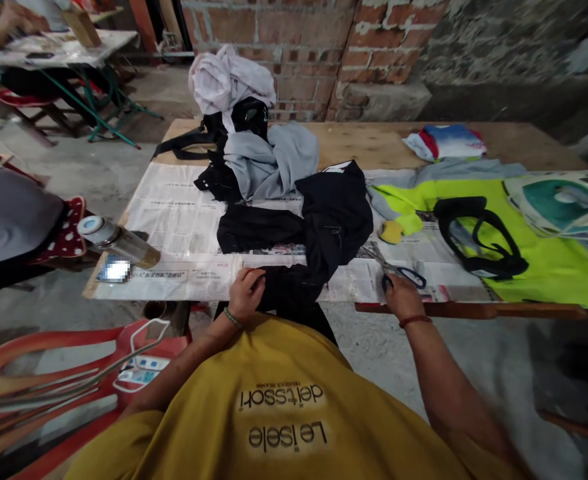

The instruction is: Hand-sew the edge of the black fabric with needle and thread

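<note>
A dark navy garment (335, 213) lies on the newspaper-covered table in front of me, one black sleeve stretched out to the left and another part hanging at the table's near edge. My left hand (247, 293), with its fingers curled, is closed at the left end of that near part; the fingertips partly hide the cloth there. To the right of the garment, my right hand (405, 298) grips the dark-handled scissors (414, 275), which rest on the newspaper with their blades pointing left and away from me. Near the blades sits a yellow, rounded piece (390, 232).
A steel flask (117, 241) stands tilted in view at the left. Grey cloth (274, 160) and white cloth (229, 80) are heaped behind. A neon-yellow garment (564, 267), a black-framed object (479, 237) and a green-white iron (567, 200) occupy the right. Another person sits far left.
</note>
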`<act>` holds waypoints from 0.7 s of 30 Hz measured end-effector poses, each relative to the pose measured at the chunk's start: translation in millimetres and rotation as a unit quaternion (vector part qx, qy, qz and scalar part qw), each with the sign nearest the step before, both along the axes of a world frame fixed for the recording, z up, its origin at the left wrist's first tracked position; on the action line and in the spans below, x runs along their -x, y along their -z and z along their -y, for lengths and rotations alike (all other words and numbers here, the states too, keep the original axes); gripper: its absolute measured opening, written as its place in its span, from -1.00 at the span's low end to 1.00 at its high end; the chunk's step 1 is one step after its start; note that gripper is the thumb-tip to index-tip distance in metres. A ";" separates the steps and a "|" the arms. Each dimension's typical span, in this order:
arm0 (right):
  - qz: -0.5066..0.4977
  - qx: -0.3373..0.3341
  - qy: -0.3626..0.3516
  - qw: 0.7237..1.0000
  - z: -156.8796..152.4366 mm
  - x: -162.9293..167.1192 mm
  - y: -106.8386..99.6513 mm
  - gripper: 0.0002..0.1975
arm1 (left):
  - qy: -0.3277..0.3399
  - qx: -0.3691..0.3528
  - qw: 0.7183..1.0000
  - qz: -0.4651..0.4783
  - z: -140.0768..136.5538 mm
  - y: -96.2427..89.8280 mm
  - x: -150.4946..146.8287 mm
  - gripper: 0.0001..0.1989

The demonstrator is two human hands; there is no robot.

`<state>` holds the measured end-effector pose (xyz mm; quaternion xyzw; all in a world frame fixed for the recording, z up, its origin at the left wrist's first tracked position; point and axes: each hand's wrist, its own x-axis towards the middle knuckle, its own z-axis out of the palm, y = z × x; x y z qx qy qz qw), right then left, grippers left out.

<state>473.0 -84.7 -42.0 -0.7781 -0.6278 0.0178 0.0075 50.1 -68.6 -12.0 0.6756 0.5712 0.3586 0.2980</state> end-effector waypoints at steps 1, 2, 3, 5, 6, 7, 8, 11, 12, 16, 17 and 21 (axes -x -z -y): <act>0.002 0.002 0.017 1.000 0.2 0.7 1.1 -0.53 | -0.003 0.091 0.995 0.044 4.9 -2.6 -2.7 -0.81; -0.003 0.011 0.035 0.999 -0.9 0.7 1.3 -0.53 | 0.003 0.195 0.976 0.096 9.5 -4.4 -6.0 -0.82; -0.014 0.024 0.050 0.998 -2.7 0.1 1.1 -0.55 | 0.013 0.297 0.943 0.153 13.7 -5.6 -9.5 -0.82; -0.058 0.054 0.083 0.993 -5.7 -2.4 0.3 -0.58 | 0.027 0.444 0.855 0.267 19.8 -7.3 -16.0 -0.78; -0.086 0.065 0.105 0.989 -5.7 -3.5 0.2 -0.60 | 0.028 0.484 0.815 0.316 21.4 -8.2 -18.8 -0.76; -0.112 0.071 0.127 0.983 -4.3 -4.2 0.3 -0.60 | 0.025 0.510 0.784 0.354 22.0 -9.3 -21.1 -0.74; -0.126 0.064 0.142 0.980 -1.4 -4.1 0.5 -0.60 | 0.019 0.528 0.758 0.381 21.9 -10.6 -23.3 -0.73; -0.068 -0.015 0.124 0.990 12.6 1.3 0.9 -0.60 | 0.001 0.571 0.704 0.422 19.1 -14.4 -30.3 -0.81; -0.029 -0.044 0.107 0.993 17.1 4.1 0.7 -0.60 | -0.009 0.582 0.689 0.432 18.1 -15.1 -33.2 -0.85; 0.045 -0.024 0.102 0.994 22.1 10.1 -2.3 -0.49 | -0.069 0.587 0.637 0.496 16.2 -14.9 -45.7 -0.94; 0.041 -0.001 0.101 0.994 20.1 9.1 -3.4 -0.47 | -0.080 0.583 0.628 0.509 16.1 -14.4 -48.1 -0.94; 0.024 0.059 0.090 0.994 10.6 1.0 -8.3 -0.44 | -0.109 0.565 0.620 0.533 16.2 -13.3 -51.5 -0.93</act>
